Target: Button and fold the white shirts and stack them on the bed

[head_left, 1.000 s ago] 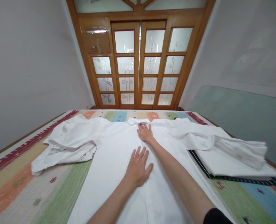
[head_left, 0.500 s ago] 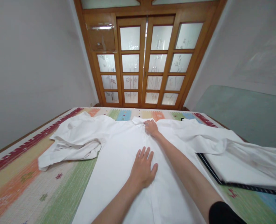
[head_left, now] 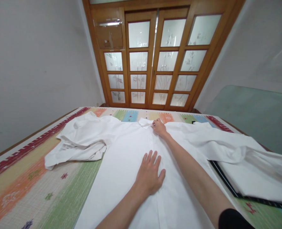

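Shirt (head_left: 122, 162), smooth white cloth with rumpled sleeves (head_left: 81, 133), lies stretched over the striped surface (head_left: 69, 187)! Left hand (head_left: 151, 173) spread flat on its front; right hand (head_left: 158, 128) pinching the collar (head_left: 144, 123). Beyond, wooden doors (head_left: 151, 38) with frosted panes (head_left: 138, 35) stand between plain pale walls (head_left: 36, 57).

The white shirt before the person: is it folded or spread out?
Spread out: the white shirt lies flat across the striped cloth, rumpled sleeves out to both sides; the left hand rests on its front.
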A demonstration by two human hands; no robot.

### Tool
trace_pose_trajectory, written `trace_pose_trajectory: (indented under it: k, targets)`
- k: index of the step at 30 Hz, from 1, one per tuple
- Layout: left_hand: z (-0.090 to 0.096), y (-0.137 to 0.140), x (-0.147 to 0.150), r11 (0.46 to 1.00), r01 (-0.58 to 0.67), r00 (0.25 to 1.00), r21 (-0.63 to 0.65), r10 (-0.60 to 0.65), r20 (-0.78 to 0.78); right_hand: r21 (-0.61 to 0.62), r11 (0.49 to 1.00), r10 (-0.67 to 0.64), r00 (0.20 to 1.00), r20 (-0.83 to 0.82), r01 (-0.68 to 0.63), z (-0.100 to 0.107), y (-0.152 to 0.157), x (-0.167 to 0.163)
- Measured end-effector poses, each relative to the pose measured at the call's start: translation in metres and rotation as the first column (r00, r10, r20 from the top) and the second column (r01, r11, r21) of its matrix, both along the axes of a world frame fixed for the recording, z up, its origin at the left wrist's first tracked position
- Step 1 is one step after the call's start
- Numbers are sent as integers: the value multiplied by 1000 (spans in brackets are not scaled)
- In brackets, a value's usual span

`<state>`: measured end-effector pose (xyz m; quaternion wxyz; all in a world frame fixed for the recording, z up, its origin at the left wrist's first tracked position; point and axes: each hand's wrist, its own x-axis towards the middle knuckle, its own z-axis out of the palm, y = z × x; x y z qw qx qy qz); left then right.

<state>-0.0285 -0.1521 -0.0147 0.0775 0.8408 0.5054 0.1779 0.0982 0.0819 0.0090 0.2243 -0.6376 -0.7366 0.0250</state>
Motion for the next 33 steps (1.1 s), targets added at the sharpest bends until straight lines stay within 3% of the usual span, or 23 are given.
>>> trace_pose_trajectory:
  k: [9,21,25,28,33]
  targets:
    - [8,-1,-3,997,35,999,-74,-35,2,25,987,-159,987,-22,160,-10,-6,-15]
    - [5,1,-4,999,20,999,-30,-21,-35,10,988,-151,987,-54,151,-14,-5,-12]
    - [10,4,-1,997,-9,999,-74,6,-42,37,997,-67,989,-129,72,-14,-5,-10]
    - [13,26,3,989,-118,993,-94,116,-21,73,997,17,984,-180,-4,-15,-4,-9]
    - [16,100,4,938,-347,937,-18,347,47,107,992,92,965,-247,-68,-19,0,-8]
